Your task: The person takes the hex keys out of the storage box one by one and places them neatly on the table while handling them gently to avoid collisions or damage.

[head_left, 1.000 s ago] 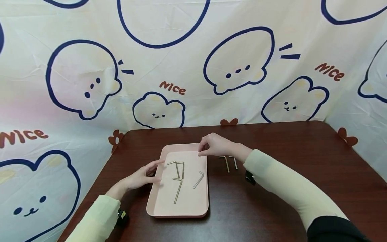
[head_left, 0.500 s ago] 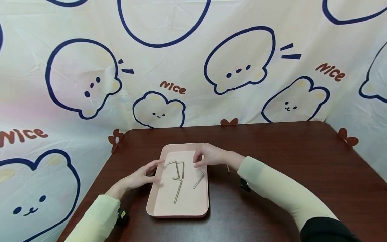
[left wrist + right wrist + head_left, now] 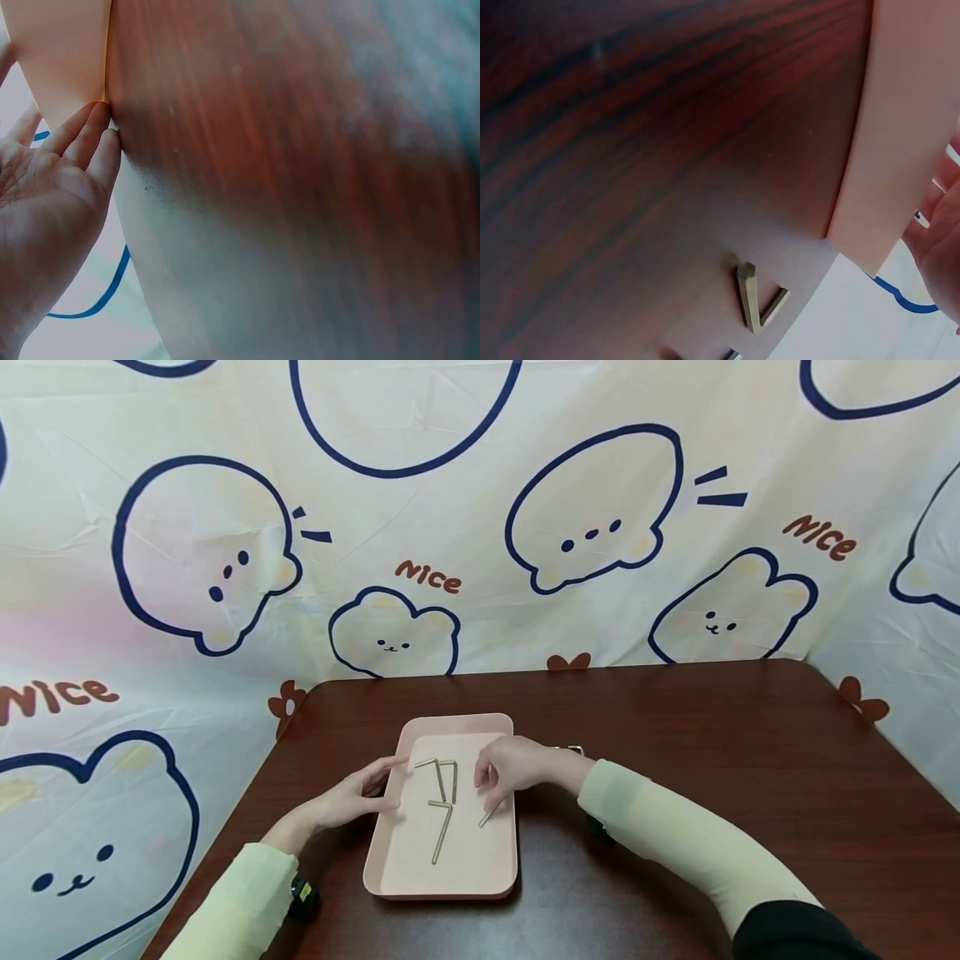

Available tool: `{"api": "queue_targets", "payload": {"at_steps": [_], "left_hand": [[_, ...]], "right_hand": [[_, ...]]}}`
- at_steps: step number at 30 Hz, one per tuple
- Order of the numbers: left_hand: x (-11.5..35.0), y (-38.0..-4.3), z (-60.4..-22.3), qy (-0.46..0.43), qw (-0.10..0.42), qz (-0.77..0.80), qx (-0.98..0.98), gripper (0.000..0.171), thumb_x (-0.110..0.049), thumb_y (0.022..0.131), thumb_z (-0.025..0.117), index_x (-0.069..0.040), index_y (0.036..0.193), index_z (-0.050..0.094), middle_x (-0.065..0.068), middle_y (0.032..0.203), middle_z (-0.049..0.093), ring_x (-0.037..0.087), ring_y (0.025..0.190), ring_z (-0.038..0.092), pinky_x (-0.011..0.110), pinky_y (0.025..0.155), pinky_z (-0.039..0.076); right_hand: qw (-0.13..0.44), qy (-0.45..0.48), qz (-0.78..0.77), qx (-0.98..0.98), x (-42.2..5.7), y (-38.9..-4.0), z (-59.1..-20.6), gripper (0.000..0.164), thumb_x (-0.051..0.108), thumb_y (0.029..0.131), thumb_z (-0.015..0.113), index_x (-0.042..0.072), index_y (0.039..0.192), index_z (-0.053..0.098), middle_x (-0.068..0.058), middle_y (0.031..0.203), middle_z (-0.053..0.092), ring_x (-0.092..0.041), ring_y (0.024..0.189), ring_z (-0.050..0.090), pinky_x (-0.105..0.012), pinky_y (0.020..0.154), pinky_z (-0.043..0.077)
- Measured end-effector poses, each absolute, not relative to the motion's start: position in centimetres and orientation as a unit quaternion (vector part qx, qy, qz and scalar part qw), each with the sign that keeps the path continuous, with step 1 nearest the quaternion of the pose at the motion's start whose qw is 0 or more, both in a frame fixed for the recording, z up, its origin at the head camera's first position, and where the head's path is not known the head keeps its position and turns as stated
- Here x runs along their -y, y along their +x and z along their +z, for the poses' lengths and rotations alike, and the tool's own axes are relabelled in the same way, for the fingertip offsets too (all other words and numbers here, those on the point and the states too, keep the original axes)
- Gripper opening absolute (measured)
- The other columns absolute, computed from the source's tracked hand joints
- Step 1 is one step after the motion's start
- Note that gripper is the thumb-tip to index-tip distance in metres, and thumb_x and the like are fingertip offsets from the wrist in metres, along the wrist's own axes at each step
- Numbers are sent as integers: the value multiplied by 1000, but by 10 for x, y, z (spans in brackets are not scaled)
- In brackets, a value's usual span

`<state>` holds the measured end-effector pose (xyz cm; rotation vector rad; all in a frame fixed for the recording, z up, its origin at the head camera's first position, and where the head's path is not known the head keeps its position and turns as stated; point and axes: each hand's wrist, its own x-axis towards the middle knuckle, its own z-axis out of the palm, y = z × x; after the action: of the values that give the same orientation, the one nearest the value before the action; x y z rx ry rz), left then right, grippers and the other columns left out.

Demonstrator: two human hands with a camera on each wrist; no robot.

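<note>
My left hand [image 3: 348,797] lies along the left rim of a pale pink tray [image 3: 468,881], fingers extended and touching its edge; the left wrist view shows those fingers nearly straight at the tray wall. Inside the tray are several L-shaped hex keys, including a brass-toned hex key [image 3: 442,835] in the middle. My right hand [image 3: 517,764] is over the tray's right side with bent fingers. Its thumb and fingertips cover the upper part of a silvery hex key [image 3: 487,817], whose lower end shows. I cannot tell if they pinch it.
On the dark wooden table [image 3: 637,860], right of the tray, hex keys lie mostly hidden behind the right wrist; one hex key [image 3: 751,300] shows in the right wrist view. A cartoon-printed cloth [image 3: 480,527] hangs behind the table.
My right hand has come from the tray's upper right edge inward and toward me, onto the silvery hex key. The left hand and the tray have stayed in place.
</note>
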<state>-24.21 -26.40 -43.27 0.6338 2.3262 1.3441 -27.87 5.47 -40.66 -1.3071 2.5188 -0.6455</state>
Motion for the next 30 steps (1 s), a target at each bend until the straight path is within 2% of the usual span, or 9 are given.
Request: {"api": "queue_targets", "payload": {"at_steps": [6,13,18,25,30], "left_hand": [[263,-241,-432,224,189,474,-830,69,-11,91,68,-3,149,31,25,152,30,40,142,20,57,111,18],[263,-241,-430,223,185,474,-831,69,-11,91,69,-2,149,32,26,151,31,41,141,22,58,110,19],[264,-241,-432,229,186,476,-829,69,-10,91,68,-1,149,31,26,151,31,40,141,21,57,110,19],[265,-243,-434,249,183,481,-820,70,-12,92,68,2,149,29,28,150,31,42,141,21,59,109,19],[266,-242,-433,249,183,479,-822,71,-13,92,68,1,149,29,26,151,31,41,141,21,48,111,23]], "right_hand": [[109,-455,-196,-862,-54,-281,-413,24,22,67,90,16,84,73,8,77,58,-2,70,53,-18,67,44],[103,-471,-210,-851,-51,-284,-415,24,14,67,89,11,83,72,4,76,57,-7,72,55,-16,68,44],[100,-478,-222,-844,-47,-285,-417,23,6,66,87,9,83,71,5,76,56,-4,71,52,-16,68,44],[118,-475,-253,-835,-45,-286,-419,18,-3,72,80,5,85,71,3,82,62,-4,79,61,-16,74,47],[103,-465,-277,-834,-46,-286,-421,12,-2,76,77,5,83,71,3,81,64,-3,76,61,-16,71,48]]}}
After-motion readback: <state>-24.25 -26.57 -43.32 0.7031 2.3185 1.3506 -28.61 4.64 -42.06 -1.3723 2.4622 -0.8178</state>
